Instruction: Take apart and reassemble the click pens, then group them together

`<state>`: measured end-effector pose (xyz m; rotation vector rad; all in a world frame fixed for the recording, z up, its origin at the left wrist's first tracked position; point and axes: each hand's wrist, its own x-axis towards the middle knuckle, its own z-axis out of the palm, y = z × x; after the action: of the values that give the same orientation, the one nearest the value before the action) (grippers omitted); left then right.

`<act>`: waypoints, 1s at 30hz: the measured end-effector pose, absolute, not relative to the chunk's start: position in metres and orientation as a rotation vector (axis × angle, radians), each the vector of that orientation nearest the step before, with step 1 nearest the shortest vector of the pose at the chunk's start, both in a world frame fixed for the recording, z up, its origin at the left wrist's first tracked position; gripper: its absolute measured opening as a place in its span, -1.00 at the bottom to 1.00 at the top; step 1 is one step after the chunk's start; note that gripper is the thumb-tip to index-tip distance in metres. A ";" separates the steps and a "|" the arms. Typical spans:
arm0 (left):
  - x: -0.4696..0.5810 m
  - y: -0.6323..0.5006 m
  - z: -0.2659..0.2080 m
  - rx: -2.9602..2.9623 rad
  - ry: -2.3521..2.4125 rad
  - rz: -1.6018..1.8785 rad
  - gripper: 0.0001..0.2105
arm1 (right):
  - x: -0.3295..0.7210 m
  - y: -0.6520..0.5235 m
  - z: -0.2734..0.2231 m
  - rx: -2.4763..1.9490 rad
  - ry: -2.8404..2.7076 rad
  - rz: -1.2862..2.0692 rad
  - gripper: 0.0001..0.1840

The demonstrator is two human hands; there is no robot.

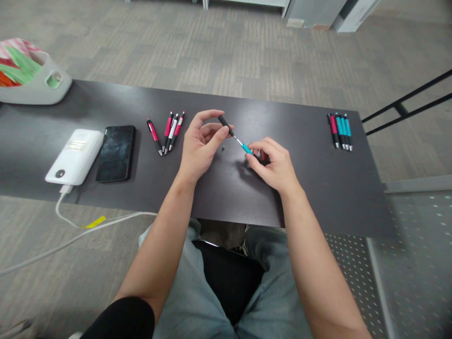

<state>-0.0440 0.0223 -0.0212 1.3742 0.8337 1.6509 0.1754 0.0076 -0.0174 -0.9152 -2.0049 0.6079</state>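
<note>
Over the middle of the dark table, my left hand (pixel 202 141) pinches the black grip section (pixel 226 125) of a pen between thumb and fingers. My right hand (pixel 271 162) grasps the pen's teal barrel (pixel 246 148), with its far end hidden under the fingers. A thin light-coloured refill (pixel 238 141) bridges the gap between the two pen parts. On the table just below them lies a tiny metal piece (pixel 223 148), perhaps a pen tip.
Red and white pens (pixel 168 132) lie left of my hands; several teal and red pens (pixel 341 132) line up at right. Further left are a black phone (pixel 116 153), a white power bank (pixel 75 157) with a cable (pixel 106 223), and a white basket (pixel 52 89).
</note>
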 end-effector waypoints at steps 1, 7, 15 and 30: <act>-0.044 0.022 -0.021 1.388 0.840 1.639 -0.65 | 0.175 0.008 -0.017 -0.915 -2.005 0.606 -0.88; -0.044 0.017 -0.020 1.421 0.854 1.536 -0.64 | 0.174 0.009 -0.019 -0.892 -1.992 0.576 -0.89; -0.040 0.010 -0.015 1.409 0.902 1.375 -0.75 | 0.175 0.008 -0.021 -0.883 -1.974 0.600 -0.86; -0.040 0.020 -0.020 1.341 0.965 1.536 -0.81 | 0.172 0.005 -0.016 -0.982 -1.908 0.645 -0.90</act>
<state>-0.0397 0.0197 -0.0203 1.3406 0.9648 1.5362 0.1723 0.0053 -0.0159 -0.9819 -1.9084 0.6449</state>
